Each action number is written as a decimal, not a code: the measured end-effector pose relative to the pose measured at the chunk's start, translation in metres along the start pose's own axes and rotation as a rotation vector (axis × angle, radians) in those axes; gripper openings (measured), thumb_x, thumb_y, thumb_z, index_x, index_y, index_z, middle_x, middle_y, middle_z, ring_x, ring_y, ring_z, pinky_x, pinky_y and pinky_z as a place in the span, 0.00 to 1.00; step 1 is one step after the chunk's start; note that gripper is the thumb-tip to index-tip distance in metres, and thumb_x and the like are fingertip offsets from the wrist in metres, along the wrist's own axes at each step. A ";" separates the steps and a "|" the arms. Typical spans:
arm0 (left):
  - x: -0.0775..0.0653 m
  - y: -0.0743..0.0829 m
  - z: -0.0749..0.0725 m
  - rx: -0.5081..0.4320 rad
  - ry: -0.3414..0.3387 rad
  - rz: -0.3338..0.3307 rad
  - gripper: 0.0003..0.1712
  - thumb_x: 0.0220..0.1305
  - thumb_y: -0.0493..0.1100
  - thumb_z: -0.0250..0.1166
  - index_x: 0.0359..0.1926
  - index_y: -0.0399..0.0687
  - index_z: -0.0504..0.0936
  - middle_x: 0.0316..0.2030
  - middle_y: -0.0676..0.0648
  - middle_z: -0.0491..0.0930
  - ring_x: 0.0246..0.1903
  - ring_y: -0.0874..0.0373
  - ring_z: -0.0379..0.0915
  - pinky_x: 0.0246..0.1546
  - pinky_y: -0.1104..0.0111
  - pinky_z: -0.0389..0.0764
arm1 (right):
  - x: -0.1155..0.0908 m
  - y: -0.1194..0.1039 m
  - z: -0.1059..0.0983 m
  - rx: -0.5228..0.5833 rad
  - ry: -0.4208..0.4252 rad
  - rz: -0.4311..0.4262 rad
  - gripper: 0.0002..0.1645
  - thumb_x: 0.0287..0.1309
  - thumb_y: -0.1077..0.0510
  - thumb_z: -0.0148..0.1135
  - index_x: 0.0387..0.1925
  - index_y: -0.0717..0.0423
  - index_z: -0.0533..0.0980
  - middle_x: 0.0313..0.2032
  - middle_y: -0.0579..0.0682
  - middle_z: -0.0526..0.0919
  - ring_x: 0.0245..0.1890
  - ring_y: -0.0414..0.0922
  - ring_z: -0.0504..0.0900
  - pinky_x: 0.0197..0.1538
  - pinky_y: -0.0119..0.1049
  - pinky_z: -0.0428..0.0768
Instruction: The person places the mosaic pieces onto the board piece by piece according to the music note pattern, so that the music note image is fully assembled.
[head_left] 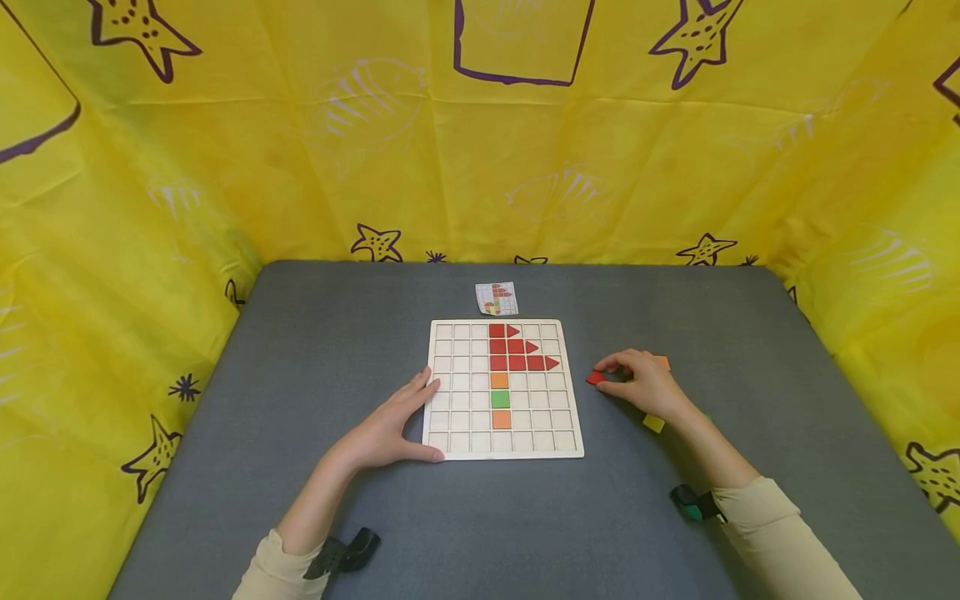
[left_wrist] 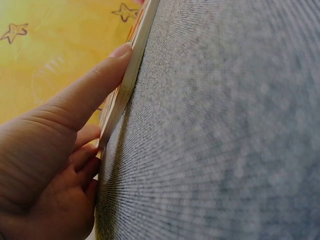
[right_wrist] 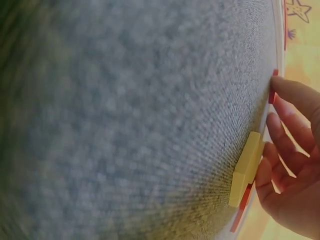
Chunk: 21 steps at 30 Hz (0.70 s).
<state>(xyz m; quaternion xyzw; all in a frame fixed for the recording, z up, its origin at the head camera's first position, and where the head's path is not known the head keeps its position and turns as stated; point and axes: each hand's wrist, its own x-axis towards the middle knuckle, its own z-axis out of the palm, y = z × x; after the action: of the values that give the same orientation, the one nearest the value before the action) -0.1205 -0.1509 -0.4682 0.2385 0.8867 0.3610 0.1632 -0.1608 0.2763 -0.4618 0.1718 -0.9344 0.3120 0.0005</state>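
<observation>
Your left hand (head_left: 381, 428), fingers extended, touches wooden grid board (head_left: 458, 416) at left edge, near-left corner. Red squares (head_left: 498, 347) in far rows. Your right hand (head_left: 647, 385) pinches red tile (head_left: 596, 377) right of board; yellow tile (head_left: 654, 423) nearer.

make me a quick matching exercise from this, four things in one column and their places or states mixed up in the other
Things
1. Small white printed card
2. Green square tile
3. Left hand
4. Right hand

Places and states
A. Pinching a small flat red piece
B. Between two orange square tiles
C. Lying just beyond the far edge of the pale square gridded board
D. Touching the board's left side

Right pairs: 1-C, 2-B, 3-D, 4-A
</observation>
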 end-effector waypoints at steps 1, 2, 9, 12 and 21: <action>0.000 0.000 0.000 0.002 0.001 0.001 0.62 0.45 0.58 0.79 0.75 0.41 0.56 0.76 0.41 0.43 0.74 0.42 0.39 0.67 0.44 0.51 | 0.000 0.000 0.001 -0.002 0.006 -0.001 0.12 0.52 0.57 0.74 0.39 0.54 0.84 0.35 0.48 0.82 0.37 0.47 0.75 0.43 0.42 0.69; 0.000 0.000 0.000 0.005 0.002 0.003 0.62 0.45 0.58 0.79 0.74 0.41 0.56 0.76 0.41 0.43 0.74 0.42 0.39 0.67 0.43 0.51 | 0.000 0.000 0.001 -0.001 0.014 -0.001 0.12 0.51 0.57 0.74 0.38 0.54 0.85 0.34 0.48 0.82 0.37 0.47 0.75 0.43 0.42 0.69; 0.000 0.000 0.000 0.000 -0.003 -0.001 0.62 0.45 0.58 0.79 0.74 0.40 0.56 0.76 0.41 0.43 0.74 0.43 0.39 0.67 0.44 0.51 | 0.000 -0.004 0.003 0.070 0.032 0.062 0.16 0.50 0.53 0.76 0.40 0.55 0.84 0.36 0.48 0.84 0.39 0.46 0.77 0.45 0.42 0.74; 0.000 0.000 0.000 0.000 -0.002 0.003 0.62 0.45 0.58 0.79 0.74 0.40 0.56 0.76 0.40 0.43 0.74 0.42 0.39 0.67 0.44 0.51 | 0.000 -0.009 0.005 0.153 0.014 0.129 0.18 0.51 0.50 0.75 0.42 0.53 0.83 0.38 0.47 0.84 0.40 0.45 0.78 0.46 0.41 0.75; 0.000 0.000 0.000 -0.001 -0.004 -0.009 0.63 0.45 0.58 0.79 0.75 0.42 0.55 0.76 0.42 0.43 0.74 0.43 0.38 0.67 0.44 0.51 | 0.002 -0.038 0.020 0.271 -0.025 0.164 0.18 0.50 0.49 0.76 0.42 0.49 0.83 0.36 0.45 0.83 0.37 0.46 0.76 0.39 0.36 0.74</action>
<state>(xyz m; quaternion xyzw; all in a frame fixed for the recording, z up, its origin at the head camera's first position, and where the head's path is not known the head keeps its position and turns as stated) -0.1205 -0.1507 -0.4682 0.2349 0.8873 0.3602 0.1667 -0.1479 0.2354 -0.4557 0.0974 -0.8945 0.4321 -0.0598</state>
